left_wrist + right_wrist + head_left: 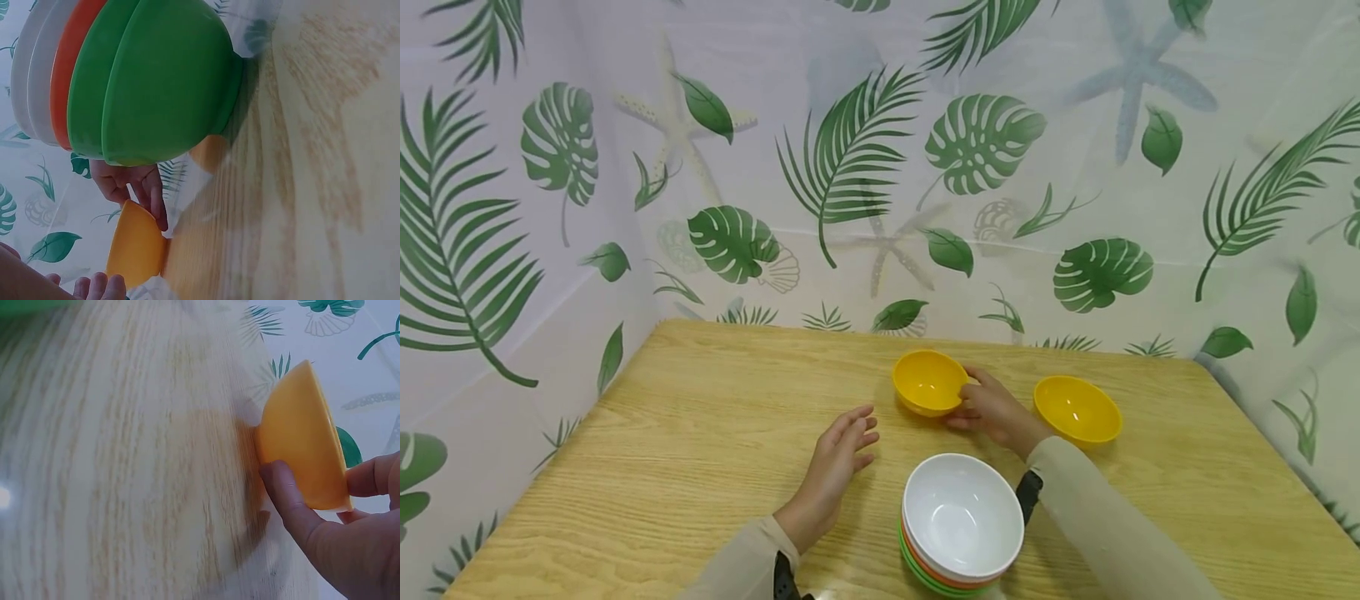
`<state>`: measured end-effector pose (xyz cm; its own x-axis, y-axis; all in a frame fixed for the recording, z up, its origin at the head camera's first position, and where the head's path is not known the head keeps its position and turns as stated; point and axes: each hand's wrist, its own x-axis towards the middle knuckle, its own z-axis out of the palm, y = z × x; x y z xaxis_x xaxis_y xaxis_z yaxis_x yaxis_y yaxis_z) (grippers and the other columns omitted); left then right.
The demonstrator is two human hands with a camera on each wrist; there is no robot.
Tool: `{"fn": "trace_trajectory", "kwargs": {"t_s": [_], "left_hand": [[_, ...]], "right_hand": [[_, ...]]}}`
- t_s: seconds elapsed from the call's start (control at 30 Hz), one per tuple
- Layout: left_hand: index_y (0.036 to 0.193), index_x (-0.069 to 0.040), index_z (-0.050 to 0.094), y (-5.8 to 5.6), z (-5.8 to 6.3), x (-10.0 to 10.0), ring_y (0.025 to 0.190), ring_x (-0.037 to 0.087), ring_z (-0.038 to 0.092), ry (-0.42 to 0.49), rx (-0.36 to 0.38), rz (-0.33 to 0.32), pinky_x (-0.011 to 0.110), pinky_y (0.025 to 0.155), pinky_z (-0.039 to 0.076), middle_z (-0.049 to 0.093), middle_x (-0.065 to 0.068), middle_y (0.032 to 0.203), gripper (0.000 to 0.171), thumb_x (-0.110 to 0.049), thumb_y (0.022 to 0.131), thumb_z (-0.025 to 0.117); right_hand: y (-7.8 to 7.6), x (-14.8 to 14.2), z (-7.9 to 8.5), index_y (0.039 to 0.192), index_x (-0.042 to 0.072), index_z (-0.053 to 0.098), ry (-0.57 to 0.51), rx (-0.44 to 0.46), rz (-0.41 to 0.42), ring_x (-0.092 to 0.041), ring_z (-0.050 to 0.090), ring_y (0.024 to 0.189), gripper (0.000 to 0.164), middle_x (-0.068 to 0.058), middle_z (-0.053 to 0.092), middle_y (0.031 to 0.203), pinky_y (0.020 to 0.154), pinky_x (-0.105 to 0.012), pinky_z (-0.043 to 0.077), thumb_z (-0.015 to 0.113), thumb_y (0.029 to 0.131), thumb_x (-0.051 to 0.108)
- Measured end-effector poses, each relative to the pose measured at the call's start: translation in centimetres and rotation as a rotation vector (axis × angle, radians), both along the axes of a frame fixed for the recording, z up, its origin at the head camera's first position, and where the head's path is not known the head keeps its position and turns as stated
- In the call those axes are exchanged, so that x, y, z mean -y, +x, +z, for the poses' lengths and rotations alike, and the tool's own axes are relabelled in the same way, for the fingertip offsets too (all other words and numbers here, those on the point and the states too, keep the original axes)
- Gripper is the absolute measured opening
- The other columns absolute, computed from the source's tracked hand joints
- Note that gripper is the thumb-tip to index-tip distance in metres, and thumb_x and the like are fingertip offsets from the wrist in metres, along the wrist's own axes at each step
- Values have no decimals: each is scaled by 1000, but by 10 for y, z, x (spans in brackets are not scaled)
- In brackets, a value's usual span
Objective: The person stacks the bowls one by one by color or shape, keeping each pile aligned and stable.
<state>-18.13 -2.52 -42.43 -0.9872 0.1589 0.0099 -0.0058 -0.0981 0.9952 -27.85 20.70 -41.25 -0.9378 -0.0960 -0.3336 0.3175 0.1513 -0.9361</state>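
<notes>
My right hand (pixel 997 411) grips a yellow bowl (pixel 927 382) by its right side, toward the back of the table. In the right wrist view the thumb (pixel 282 487) lies along the bowl's outer wall while the fingers sit at the rim. The bowl stands upright, its base at the tabletop. To the left, my left hand (pixel 829 471) holds nothing, its fingers relaxed and apart, pointing toward that bowl. Between my forearms rises a stack of nested bowls, with a white bowl (pixel 962 515) on top and orange and green bowls (pixel 169 81) below.
A second yellow bowl (pixel 1077 408) stands to the right, just beyond my right wrist. All of them are on a wooden table (pixel 700 417). A leaf-printed cloth (pixel 865 275) hangs behind the table's back edge and along its sides.
</notes>
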Motion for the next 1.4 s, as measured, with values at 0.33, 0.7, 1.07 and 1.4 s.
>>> {"fn": "trace_trajectory", "kwargs": {"t_s": [0.33,0.7,1.07,1.4], "left_hand": [[139,-3,38,-5,0,1,120,31,42,19,-3,4,43,96,40,39,20,136,46,-30,102,34],[141,-4,36,-9,3,-1,121,31,41,27,2,11,41,96,40,36,20,139,48,-31,102,37],[141,-4,35,-7,8,-8,119,31,44,57,25,-8,39,96,41,38,19,138,47,-30,102,34],[143,-1,30,-8,9,-11,113,33,50,83,33,-39,39,92,43,34,22,139,49,-28,103,33]], "right_hand": [[5,-5,5,150,13,15,25,-51,-9,-34,55,99,62,-23,31,139,85,-41,48,37,94,4],[13,-15,18,150,17,18,-24,-100,60,-29,60,90,59,-22,34,138,82,-39,49,39,96,7],[21,-28,33,150,13,21,-89,-167,234,-33,60,95,57,-25,34,137,84,-42,48,38,96,6],[30,-24,36,148,12,25,-108,-192,359,-36,58,98,56,-21,37,137,84,-44,48,43,96,7]]}}
